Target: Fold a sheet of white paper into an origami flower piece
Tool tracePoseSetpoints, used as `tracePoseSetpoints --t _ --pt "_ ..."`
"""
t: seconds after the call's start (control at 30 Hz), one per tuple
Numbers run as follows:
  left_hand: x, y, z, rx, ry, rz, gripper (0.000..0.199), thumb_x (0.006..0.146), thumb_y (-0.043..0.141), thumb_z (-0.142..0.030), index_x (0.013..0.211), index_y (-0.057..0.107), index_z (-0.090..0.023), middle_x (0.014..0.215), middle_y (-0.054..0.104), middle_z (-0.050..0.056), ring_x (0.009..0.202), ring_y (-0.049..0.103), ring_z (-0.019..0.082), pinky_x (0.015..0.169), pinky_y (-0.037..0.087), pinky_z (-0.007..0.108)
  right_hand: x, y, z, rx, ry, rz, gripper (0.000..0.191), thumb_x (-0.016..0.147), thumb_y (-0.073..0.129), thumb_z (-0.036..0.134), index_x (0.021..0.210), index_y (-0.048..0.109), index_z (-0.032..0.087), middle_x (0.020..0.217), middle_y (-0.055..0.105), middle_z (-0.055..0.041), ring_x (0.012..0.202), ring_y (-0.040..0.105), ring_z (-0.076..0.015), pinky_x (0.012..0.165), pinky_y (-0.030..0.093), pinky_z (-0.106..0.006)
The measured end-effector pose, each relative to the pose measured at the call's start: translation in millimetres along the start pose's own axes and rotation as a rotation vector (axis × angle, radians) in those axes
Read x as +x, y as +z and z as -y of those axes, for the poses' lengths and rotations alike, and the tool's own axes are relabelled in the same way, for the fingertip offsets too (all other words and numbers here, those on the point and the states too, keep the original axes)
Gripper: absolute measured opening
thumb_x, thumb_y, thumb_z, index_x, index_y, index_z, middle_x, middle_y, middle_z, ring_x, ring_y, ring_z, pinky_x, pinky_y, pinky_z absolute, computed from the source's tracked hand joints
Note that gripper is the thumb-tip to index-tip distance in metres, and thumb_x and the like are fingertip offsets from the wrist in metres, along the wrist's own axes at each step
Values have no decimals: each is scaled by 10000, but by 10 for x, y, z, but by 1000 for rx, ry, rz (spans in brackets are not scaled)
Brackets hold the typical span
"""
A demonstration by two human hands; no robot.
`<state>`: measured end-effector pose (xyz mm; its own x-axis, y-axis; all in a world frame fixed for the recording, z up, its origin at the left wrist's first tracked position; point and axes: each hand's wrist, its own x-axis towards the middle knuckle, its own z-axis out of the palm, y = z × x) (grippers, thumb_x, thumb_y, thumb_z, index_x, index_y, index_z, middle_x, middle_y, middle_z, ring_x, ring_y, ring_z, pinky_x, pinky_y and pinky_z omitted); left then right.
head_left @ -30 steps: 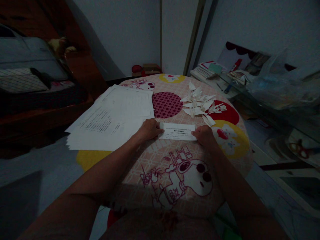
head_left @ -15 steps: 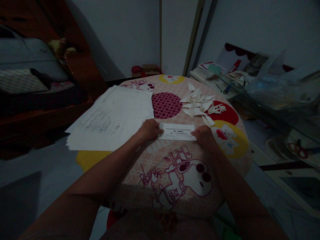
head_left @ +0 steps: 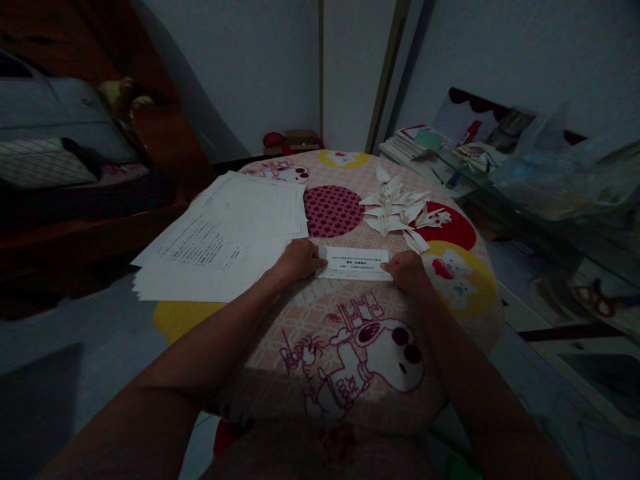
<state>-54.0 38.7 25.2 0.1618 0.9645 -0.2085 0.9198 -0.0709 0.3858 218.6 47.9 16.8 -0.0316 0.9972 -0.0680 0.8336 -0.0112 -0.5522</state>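
A folded strip of printed paper [head_left: 354, 263] lies between my hands, low over the patterned tablecloth [head_left: 280, 333]. My left hand [head_left: 300, 259] pinches its left end, with the thumb on top. At the right end, my right hand [head_left: 407, 268] grips it the same way, fingers curled underneath. Beyond my left hand spreads a stack of printed sheets [head_left: 235, 233], fanned unevenly. Several folded white paper shapes [head_left: 393, 207] with pointed tips are clustered past my right hand.
To the right stands a glass-topped shelf with a plastic bag [head_left: 555, 173], a pile of papers [head_left: 413, 140] and red-handled scissors [head_left: 597, 301]. On the left is a wooden bench [head_left: 165, 140] holding a grey bag [head_left: 65, 110]. A cardboard box [head_left: 301, 139] sits behind the table.
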Motion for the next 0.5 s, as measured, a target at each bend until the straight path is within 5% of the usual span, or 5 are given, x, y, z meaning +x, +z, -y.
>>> tracePoseSetpoints --t 0.2,0.33,0.4,0.5 --pt "-106 55 -64 80 12 -189 265 800 663 -281 1033 650 -156 1017 694 150 956 625 283 808 481 374 9 19 -10 -56 -47 -24 281 739 666 243 484 564 182 459 520 -12 517 486 -139 558 369 -274" --pt "-107 133 -100 78 380 -281 543 850 554 -94 1382 481 -174 1476 475 162 1355 433 316 1087 399 461 6 39 -17 -78 -72 -52 260 736 678 244 505 581 175 483 536 -16 530 490 -137 567 374 -269" --pt "-80 177 -80 42 543 -213 566 887 487 -71 1434 464 -215 1587 353 118 1458 318 290 1178 309 450 8 46 -20 -112 -76 -69 249 738 684 242 520 589 171 520 561 -25 544 495 -138 579 376 -272" --pt "-50 216 -13 -15 652 -13 569 897 460 -66 1434 496 -252 1590 365 88 1433 389 240 1179 329 401 9 47 -18 -159 -89 -85 232 746 695 239 548 597 170 587 601 -43 598 523 -152 622 391 -281"
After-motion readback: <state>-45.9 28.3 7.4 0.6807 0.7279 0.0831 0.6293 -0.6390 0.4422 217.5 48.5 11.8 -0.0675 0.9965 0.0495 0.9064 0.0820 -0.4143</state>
